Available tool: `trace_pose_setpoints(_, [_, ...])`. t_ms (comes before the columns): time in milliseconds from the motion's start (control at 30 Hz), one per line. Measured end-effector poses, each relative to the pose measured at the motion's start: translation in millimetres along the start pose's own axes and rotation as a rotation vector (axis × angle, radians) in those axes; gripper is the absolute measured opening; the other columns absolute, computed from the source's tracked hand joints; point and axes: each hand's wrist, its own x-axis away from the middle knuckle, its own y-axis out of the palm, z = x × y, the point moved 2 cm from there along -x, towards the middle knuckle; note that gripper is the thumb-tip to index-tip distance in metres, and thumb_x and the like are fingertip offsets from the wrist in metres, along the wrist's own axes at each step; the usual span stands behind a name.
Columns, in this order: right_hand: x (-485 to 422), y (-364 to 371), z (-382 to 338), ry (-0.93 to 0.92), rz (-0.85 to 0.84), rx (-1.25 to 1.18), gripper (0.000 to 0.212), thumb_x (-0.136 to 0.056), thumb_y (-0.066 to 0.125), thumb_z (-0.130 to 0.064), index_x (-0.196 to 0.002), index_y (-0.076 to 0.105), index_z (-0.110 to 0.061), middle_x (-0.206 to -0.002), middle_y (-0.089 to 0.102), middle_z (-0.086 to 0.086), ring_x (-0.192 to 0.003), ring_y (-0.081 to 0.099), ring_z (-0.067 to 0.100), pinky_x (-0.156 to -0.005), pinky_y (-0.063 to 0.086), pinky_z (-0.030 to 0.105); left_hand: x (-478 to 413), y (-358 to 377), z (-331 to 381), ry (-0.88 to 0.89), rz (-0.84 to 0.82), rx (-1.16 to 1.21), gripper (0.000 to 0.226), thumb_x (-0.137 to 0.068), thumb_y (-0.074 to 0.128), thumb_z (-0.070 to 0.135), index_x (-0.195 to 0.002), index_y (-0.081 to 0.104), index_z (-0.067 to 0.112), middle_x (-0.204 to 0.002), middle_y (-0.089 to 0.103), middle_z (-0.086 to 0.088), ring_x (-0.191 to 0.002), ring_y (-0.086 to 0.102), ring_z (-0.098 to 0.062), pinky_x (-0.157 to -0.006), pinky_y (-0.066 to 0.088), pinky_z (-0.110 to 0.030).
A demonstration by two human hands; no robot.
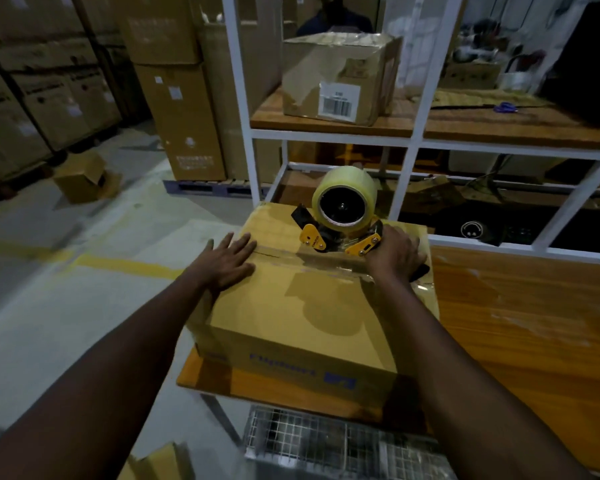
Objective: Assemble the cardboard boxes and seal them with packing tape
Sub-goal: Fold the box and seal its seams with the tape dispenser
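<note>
A closed brown cardboard box [284,317] with blue print on its near side sits at the left end of a wooden table [520,327]. My left hand [224,261] lies flat with straight fingers on the box top's left part, beside the centre seam. My right hand [394,254] grips the handle of a yellow-and-black tape dispenser [340,216] that stands on the seam and carries a large clear tape roll. A shiny strip of clear tape [329,268] runs along the seam from the dispenser toward the right edge.
A white metal shelf frame [413,133] rises just behind the box; a taped box with a barcode label [336,77] stands on its wooden shelf. Stacked cartons [184,109] line the left. A small open box [84,178] lies on the floor. A wire mesh basket [309,445] sits below the table.
</note>
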Motion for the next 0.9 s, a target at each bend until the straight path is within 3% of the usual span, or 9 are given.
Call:
trace_pose_setpoints(167, [18,13,-18,0.030,-0.008,0.015,0.010,-0.090,0.062,-0.034,-0.088,0.065,-0.024,-0.103,0.065,0.001,-0.108,0.049,0.033,-0.084,0.032,0.044,7,10,-1,-0.007,0.042,0.187,0.073,-0.101,0.024,0.060,-0.159,-0.003,0.025,-0.164,-0.016,0.004,-0.152,-0.010,-0.031,-0.118,0.011,-0.059])
trace_pose_setpoints(267, [22,15,-21,0.032,-0.007,0.033,0.011,-0.091,0.059,-0.033,-0.087,0.064,-0.024,-0.104,0.064,0.003,-0.107,0.049,0.034,-0.085,0.033,0.044,11,15,17,0.000,0.060,0.255,0.088,-0.089,0.009,0.074,-0.158,0.016,0.020,-0.166,-0.013,-0.001,-0.150,-0.011,-0.037,-0.116,0.013,-0.066])
trace_pose_setpoints(400, [25,13,-20,0.053,-0.004,0.027,0.014,-0.091,0.058,-0.032,-0.078,0.057,-0.026,-0.103,0.064,0.003,-0.105,0.049,0.035,-0.084,0.033,0.044,36,24,83,-0.099,0.162,0.547,0.064,-0.101,0.027,0.056,-0.157,0.019,0.025,-0.166,-0.011,-0.001,-0.150,-0.013,-0.037,-0.115,0.004,-0.065])
trace_pose_setpoints(533, [28,9,-11,0.062,-0.003,0.012,0.017,-0.091,0.058,-0.033,-0.075,0.054,-0.027,-0.102,0.064,0.003,-0.106,0.049,0.036,-0.084,0.034,0.045,59,22,130,-0.053,0.224,0.674,0.057,-0.103,0.027,0.048,-0.156,0.023,0.025,-0.166,-0.004,-0.004,-0.151,-0.012,-0.033,-0.115,0.002,-0.065])
trace_pose_setpoints(633, [30,3,-3,0.084,-0.017,0.045,0.014,-0.089,0.061,-0.036,-0.080,0.054,-0.028,-0.105,0.064,0.002,-0.109,0.048,0.036,-0.087,0.035,0.046,56,14,102,0.173,0.255,0.457,0.072,-0.095,0.015,0.060,-0.158,0.013,0.025,-0.166,-0.005,-0.001,-0.152,-0.010,-0.026,-0.119,0.004,-0.062])
trace_pose_setpoints(733, [32,-2,4,0.094,-0.006,0.072,0.008,-0.088,0.060,-0.033,-0.085,0.061,-0.026,-0.106,0.064,0.002,-0.109,0.048,0.035,-0.088,0.035,0.045,44,17,55,0.389,0.178,0.121,0.081,-0.086,0.000,0.070,-0.157,-0.001,0.030,-0.164,-0.010,0.005,-0.151,-0.010,-0.018,-0.121,0.008,-0.055])
trace_pose_setpoints(900, [33,-11,12,0.130,0.017,0.066,0.014,-0.093,0.053,-0.028,-0.079,0.057,-0.027,-0.106,0.065,0.004,-0.108,0.049,0.035,-0.086,0.035,0.044,32,21,38,0.473,0.139,0.035,0.080,-0.088,0.001,0.074,-0.157,-0.004,0.034,-0.165,-0.011,0.009,-0.151,-0.013,-0.017,-0.120,0.007,-0.056])
